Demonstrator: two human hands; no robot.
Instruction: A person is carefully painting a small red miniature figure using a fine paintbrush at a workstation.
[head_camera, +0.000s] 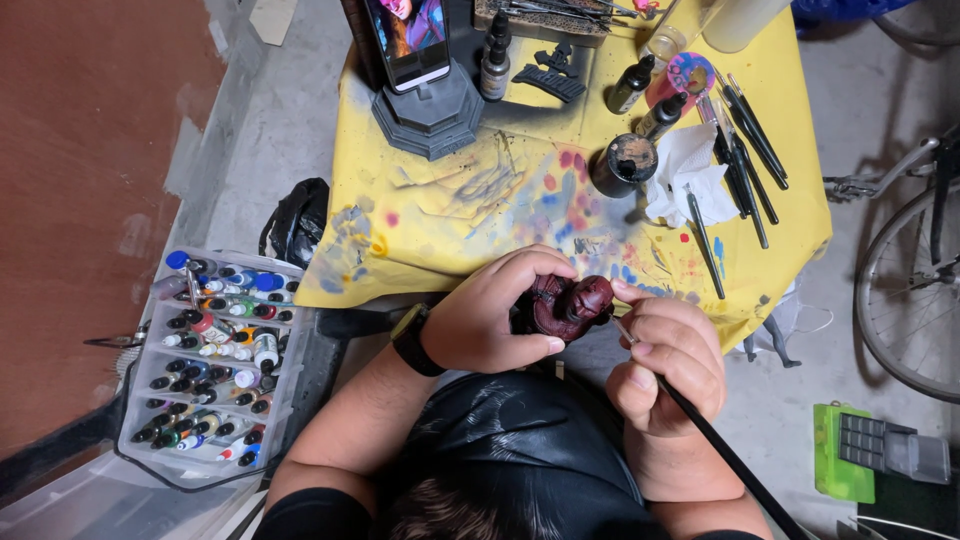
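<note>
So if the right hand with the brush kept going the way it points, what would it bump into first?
Probably the dark red figurine: the right hand aims its paintbrush tip up-left, almost touching it already.

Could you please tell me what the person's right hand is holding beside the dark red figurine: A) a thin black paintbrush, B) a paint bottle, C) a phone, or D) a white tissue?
A: the right hand grips a thin black paintbrush, its tip at the dark red figurine held in the left hand.

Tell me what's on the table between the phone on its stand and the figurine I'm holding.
The head view shows only the paint-stained yellow table cover between the phone on its grey stand and the dark red figurine.
</note>
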